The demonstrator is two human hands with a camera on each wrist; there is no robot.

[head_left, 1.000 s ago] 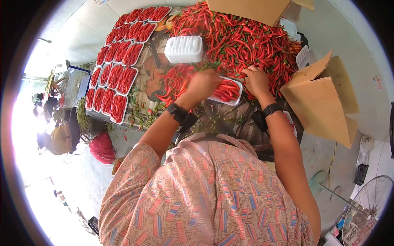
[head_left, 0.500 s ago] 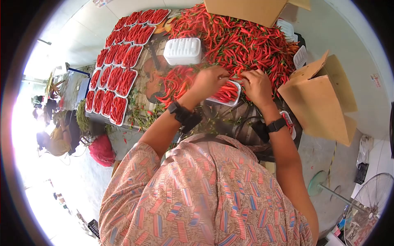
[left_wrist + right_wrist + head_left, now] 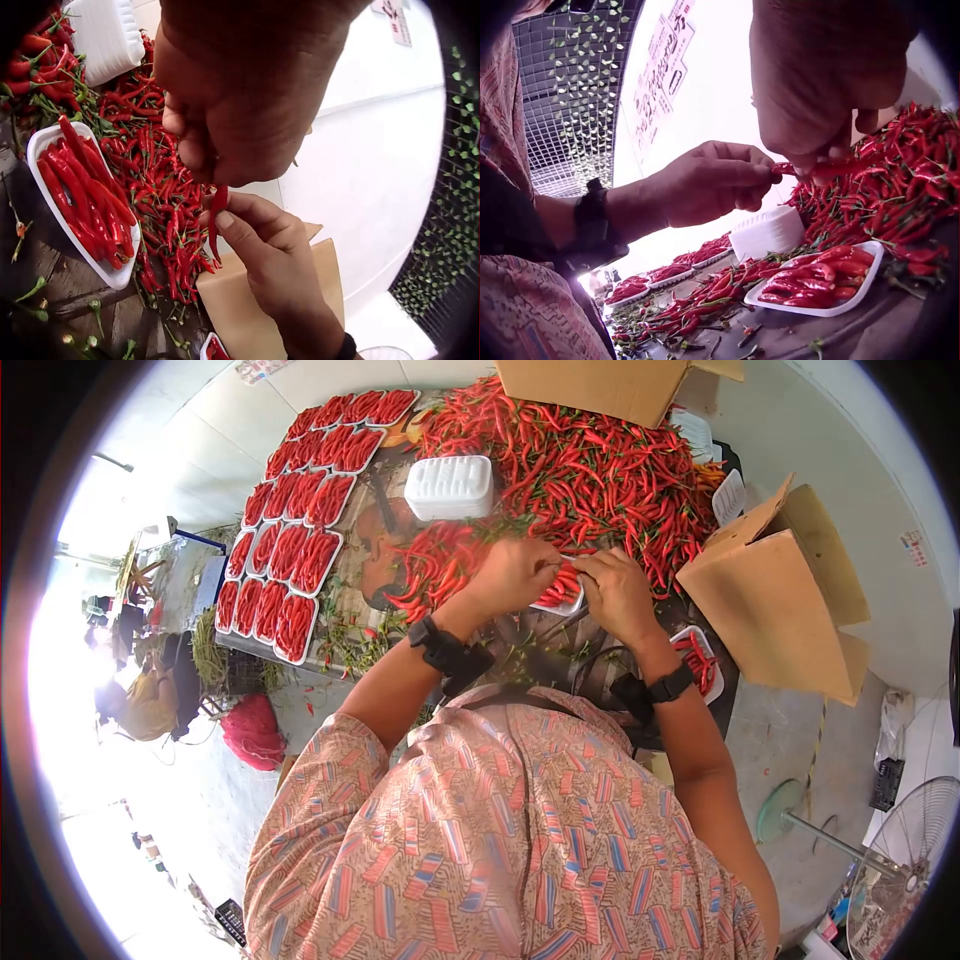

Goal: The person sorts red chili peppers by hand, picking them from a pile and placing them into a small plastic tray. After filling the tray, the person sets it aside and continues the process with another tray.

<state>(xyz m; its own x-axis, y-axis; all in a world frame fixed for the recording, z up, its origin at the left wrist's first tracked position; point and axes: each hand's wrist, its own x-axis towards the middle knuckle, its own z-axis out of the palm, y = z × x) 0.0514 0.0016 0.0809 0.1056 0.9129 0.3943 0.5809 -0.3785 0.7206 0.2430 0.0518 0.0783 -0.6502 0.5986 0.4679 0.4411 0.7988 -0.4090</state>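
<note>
Pinches a red chili [image 3: 218, 219] in curled fingers of the left hand [image 3: 513, 575] and, farther along its length, between thumb and fingers of the right hand [image 3: 618, 595]. Holds it raised over the tabletop [image 3: 787, 328], near a chili-laden tray [image 3: 114, 278] toward the near edge. Faces a chili heap [image 3: 600, 480] toward the far right corner, with a white tray stack [image 3: 448, 488] beside it and filled trays [image 3: 309, 632] along the left edge.
</note>
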